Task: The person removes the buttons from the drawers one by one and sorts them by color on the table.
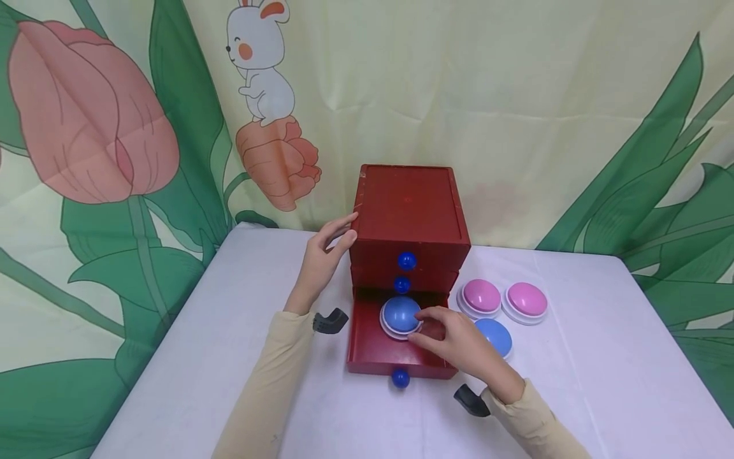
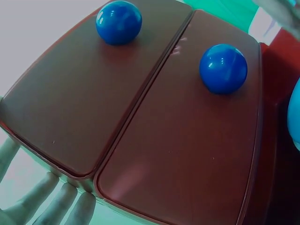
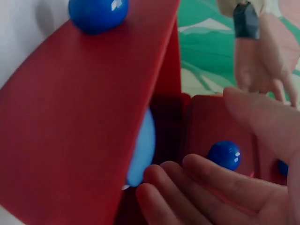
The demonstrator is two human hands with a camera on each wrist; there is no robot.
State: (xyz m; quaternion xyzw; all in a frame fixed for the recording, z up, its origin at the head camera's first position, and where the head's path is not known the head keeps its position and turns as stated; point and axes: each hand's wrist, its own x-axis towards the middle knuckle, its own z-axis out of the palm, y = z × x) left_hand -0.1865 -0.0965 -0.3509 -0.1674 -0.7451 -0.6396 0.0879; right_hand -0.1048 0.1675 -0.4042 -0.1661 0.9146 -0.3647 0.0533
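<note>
Our right hand (image 1: 459,344) pinches the blue dome button (image 1: 401,315) with curled fingertips inside the pulled-out bottom drawer (image 1: 373,350) of the red cabinet (image 1: 410,213). Our left hand (image 1: 323,255), fingers straight, braces the cabinet's left side. Two pink buttons (image 1: 482,296) and another blue button (image 1: 496,336) sit on the white table (image 1: 602,357) just beside the drawer.

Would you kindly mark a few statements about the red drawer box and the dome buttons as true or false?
1. The bottom drawer of the red drawer box is pulled open. True.
2. A pink dome button lies in the open drawer. False: it is a blue dome button.
3. The left hand rests against the box's side. True.
4. Three pink dome buttons sit on the table. False: two pink and one blue.
</note>
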